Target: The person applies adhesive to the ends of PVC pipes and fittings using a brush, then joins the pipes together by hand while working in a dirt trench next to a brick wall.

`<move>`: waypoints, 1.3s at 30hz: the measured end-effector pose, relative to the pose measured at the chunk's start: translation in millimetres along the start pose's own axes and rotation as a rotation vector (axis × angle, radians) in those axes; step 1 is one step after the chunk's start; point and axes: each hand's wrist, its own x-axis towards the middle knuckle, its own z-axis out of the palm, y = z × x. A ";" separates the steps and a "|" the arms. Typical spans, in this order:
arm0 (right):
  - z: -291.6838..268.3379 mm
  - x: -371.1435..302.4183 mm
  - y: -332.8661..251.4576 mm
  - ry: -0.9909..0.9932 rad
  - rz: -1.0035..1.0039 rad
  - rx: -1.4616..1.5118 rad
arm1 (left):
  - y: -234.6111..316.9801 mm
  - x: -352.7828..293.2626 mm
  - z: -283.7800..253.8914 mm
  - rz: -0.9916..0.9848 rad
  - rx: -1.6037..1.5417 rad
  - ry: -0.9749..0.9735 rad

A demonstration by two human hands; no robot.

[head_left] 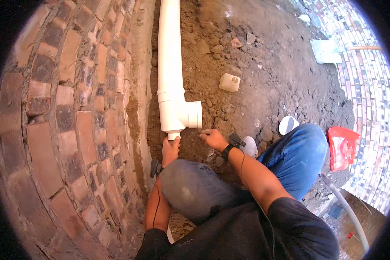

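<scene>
Bare dirt ground (264, 82) beside a curved brick wall (69, 130), trench running along the wall's foot. White pipe (169, 47) lies in the trench, ending in a tee fitting (180, 113) with its side outlet facing right. Left hand (170, 149) is under the fitting's lower end, fingers wrapped on the short white stub (173, 136) there. Right hand (212, 138) rests on the soil just right of the fitting, fingers curled loosely, holding nothing. Small cream container (229, 82) sits on the dirt farther off; red bag (342, 147) near the right knee.
</scene>
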 end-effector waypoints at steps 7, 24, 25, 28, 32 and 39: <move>-3.7 6.2 21.0 0.092 -0.061 -0.138 | 1.8 -2.4 17.5 -0.100 -0.040 -0.046; -4.6 -4.8 -10.5 0.016 -0.009 -0.059 | -6.8 -3.1 -5.1 -0.048 -0.410 -0.065; -8.3 -3.2 -13.0 0.026 0.069 0.327 | 3.1 -1.5 -1.4 -0.006 -0.431 -0.031; -7.1 6.7 -31.1 0.039 0.129 0.674 | 23.2 15.5 -5.3 0.039 -0.434 0.012; -4.7 39.6 -42.6 0.094 0.077 0.633 | 33.2 49.1 -2.6 0.091 -0.363 -0.075; -1.5 57.3 -20.5 0.063 0.032 0.753 | 37.5 37.6 11.5 0.033 -0.521 -0.207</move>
